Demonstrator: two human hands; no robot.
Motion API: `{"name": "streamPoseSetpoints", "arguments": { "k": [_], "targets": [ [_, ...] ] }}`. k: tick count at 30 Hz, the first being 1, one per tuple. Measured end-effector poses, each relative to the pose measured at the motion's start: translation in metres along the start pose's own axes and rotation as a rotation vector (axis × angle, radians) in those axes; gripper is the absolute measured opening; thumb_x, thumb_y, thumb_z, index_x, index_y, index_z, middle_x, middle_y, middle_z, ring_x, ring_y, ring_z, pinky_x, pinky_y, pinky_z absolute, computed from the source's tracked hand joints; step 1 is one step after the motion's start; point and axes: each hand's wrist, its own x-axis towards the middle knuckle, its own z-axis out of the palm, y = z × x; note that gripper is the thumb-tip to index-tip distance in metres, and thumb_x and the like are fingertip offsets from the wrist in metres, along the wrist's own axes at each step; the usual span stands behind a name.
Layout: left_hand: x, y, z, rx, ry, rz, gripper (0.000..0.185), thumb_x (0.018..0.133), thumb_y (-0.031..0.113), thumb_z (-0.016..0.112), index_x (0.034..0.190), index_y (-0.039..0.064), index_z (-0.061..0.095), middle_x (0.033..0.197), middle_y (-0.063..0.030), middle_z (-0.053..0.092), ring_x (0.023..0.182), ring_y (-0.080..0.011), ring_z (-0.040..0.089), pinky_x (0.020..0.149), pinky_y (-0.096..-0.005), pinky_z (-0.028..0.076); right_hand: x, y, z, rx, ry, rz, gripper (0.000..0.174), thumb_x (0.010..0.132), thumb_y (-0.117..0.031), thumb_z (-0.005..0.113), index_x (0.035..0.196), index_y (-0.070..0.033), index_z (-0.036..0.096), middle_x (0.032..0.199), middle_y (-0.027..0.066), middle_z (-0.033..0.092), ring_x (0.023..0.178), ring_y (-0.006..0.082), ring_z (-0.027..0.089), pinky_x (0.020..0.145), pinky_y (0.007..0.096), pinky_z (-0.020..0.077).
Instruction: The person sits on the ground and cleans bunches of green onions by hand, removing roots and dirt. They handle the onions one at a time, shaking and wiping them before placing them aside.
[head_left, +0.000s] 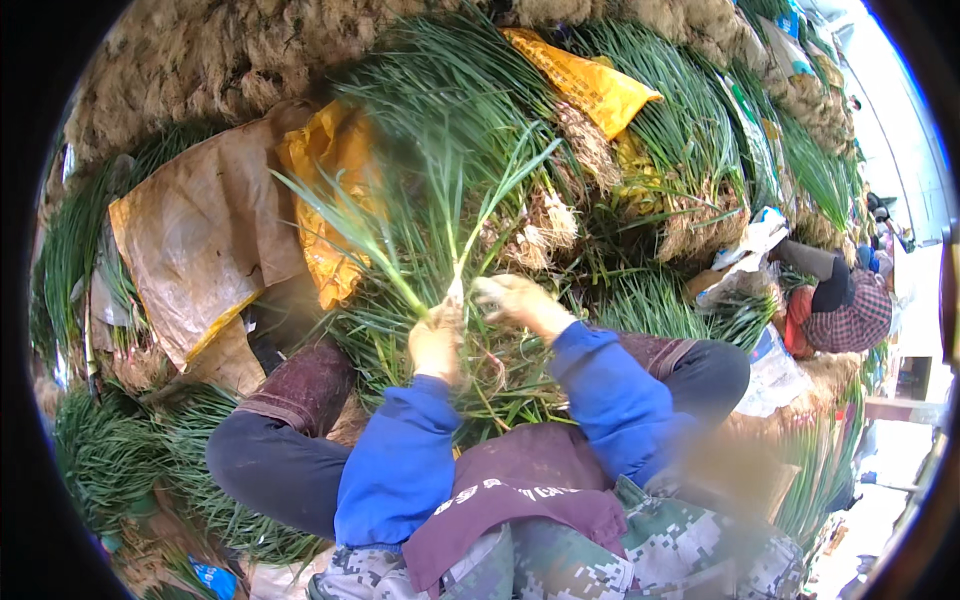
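Note:
My left hand (437, 341), dirty about the fingers, grips a few long-leaved green onion plants (397, 277) in front of my lap. Their leaves fan up and away from me, and a pale stem (455, 289) stands by the fingertips. Just right of that stem is my right hand (517, 301), fingers bent towards it; blur hides whether they touch or hold anything. Below both hands lie loose leaves and stripped bits (502, 375). Past them, a large pile of green onions (442, 90) shows white bulbs and roots (551, 221) at its right.
A soiled woven sack (210, 225) and a yellow plastic bag (330, 202) lie left. Another yellow bag (585, 79) covers bundles ahead. Rooty bundles (210, 60) are stacked at the back. A person in a checked top (851, 311) sits at the right, near white plastic bags (772, 375).

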Motion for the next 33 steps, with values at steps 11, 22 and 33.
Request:
{"name": "streamPoseSetpoints", "arguments": {
  "k": [11,22,33],
  "targets": [
    [0.022,0.031,-0.022,-0.241,-0.549,-0.290,0.032,0.096,0.033,0.051,0.104,0.004,0.062,0.093,-0.0085,0.066,0.087,-0.0240,0.064,0.078,-0.0359,0.054,-0.001,0.011,0.031,-0.510,-0.438,-0.588,0.047,0.095,-0.044,0.049,0.127,-0.011,0.056,0.104,0.0170,0.065,0.095,0.0224,0.063,0.085,0.0360,0.0497],
    [0.043,0.071,-0.013,-0.675,-0.291,-0.147,0.031,0.096,0.030,0.056,0.071,0.014,0.044,0.057,0.0057,0.032,0.043,-0.0059,0.025,0.037,-0.0214,0.022,0.123,0.005,-0.084,-1.378,0.743,-0.486,0.027,0.088,-0.019,0.053,0.115,-0.017,0.057,0.100,0.0134,0.059,0.084,0.0290,0.061,0.076,0.0435,0.0477],
    [0.040,0.030,0.011,-0.146,-0.216,-0.198,0.040,0.095,0.037,0.052,0.120,0.006,0.059,0.093,-0.0093,0.066,0.085,-0.0147,0.063,0.063,-0.0291,0.054,0.052,-0.053,-0.063,-0.533,0.061,-0.600,0.024,0.094,-0.032,0.054,0.103,-0.011,0.058,0.085,0.0149,0.067,0.078,0.0301,0.067,0.071,0.0402,0.0535]
  ]
}}
